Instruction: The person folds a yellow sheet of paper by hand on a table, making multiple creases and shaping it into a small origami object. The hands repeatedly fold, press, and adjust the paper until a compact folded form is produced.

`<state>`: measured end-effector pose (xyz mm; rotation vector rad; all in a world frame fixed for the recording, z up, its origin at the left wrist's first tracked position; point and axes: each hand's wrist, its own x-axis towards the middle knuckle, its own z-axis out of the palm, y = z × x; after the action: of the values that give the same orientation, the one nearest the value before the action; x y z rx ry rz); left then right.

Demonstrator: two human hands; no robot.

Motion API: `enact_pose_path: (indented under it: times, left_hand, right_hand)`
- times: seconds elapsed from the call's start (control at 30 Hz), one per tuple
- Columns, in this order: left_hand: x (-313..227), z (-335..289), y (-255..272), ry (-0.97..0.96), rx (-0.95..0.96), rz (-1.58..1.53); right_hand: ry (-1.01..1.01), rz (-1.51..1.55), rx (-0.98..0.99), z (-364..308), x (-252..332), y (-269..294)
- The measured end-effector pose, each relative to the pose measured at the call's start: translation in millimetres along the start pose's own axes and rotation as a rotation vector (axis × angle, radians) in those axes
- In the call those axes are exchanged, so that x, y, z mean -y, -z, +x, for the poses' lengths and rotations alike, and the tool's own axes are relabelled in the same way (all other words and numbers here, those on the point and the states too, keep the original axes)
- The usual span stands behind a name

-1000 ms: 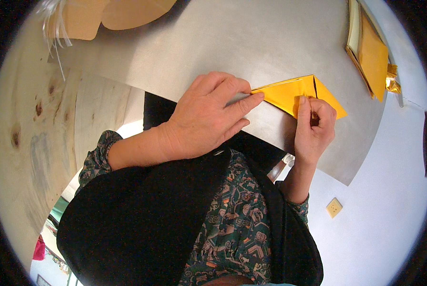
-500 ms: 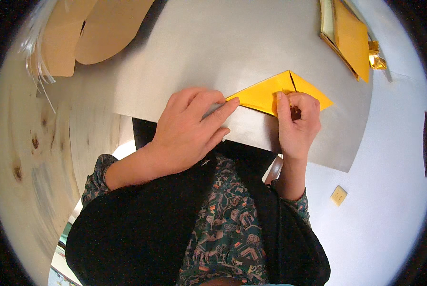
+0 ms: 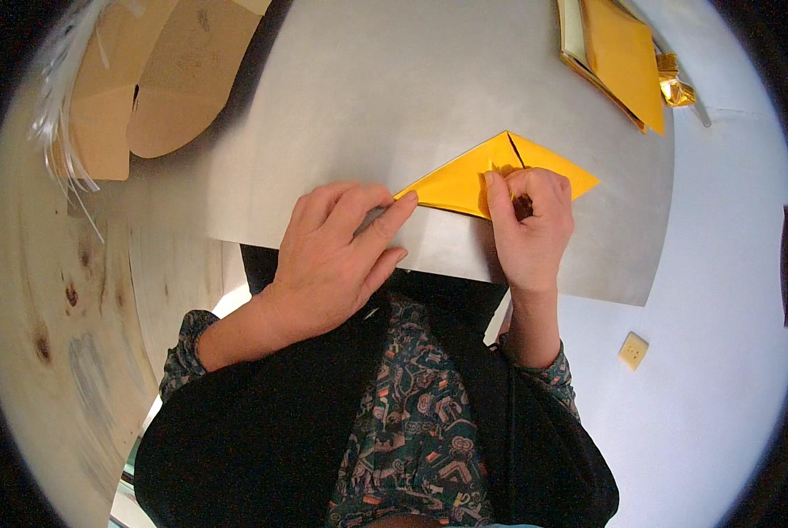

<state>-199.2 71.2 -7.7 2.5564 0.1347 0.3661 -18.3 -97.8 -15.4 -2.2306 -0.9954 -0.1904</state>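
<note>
A yellow sheet of folded paper [image 3: 464, 179] lies near the front edge of the grey table, its top corner pointing away from me. A dark slit between two folded edges runs down from that corner. My left hand [image 3: 337, 251] is open, fingers apart, with the index fingertip on the paper's left corner. My right hand [image 3: 532, 224] is closed at the paper's lower right, thumb against curled fingers, gripping the paper near its fold. The curled fingers hide part of the sheet.
On the grey table [image 3: 367, 79], a stack of yellow paper [image 3: 623, 57] lies at the far right beside shiny gold foil [image 3: 675, 91]. Brown cardboard pieces [image 3: 178, 84] and clear plastic strips [image 3: 55, 132] are at the far left. A wall socket [image 3: 633, 350] is at right.
The view has shifted a little, so the background sits differently in the picture. Both hands keep almost the same hold and place on the yellow paper.
</note>
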Motion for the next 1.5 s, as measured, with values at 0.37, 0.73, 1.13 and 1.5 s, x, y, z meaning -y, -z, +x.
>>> enact_pose_path:
  times: [0.37, 0.73, 1.13, 1.5]
  left_hand:
    - [1, -3, -2, 0.006, 0.006, 0.013]
    - [0, 1, 4, -0.082, 0.014, 0.074]
    - [13, 23, 18, -0.356, 0.176, 0.25]
    - [-4, 27, 11, -0.336, 0.129, 0.317]
  right_hand:
    - [0.029, -0.009, 0.004, 0, 0, -1]
    - [0.057, -0.03, 0.012, 0, -1, -3]
    - [0.027, -0.043, -0.047, -5, 5, -4]
    - [0.075, -0.104, -0.014, -9, 3, -6]
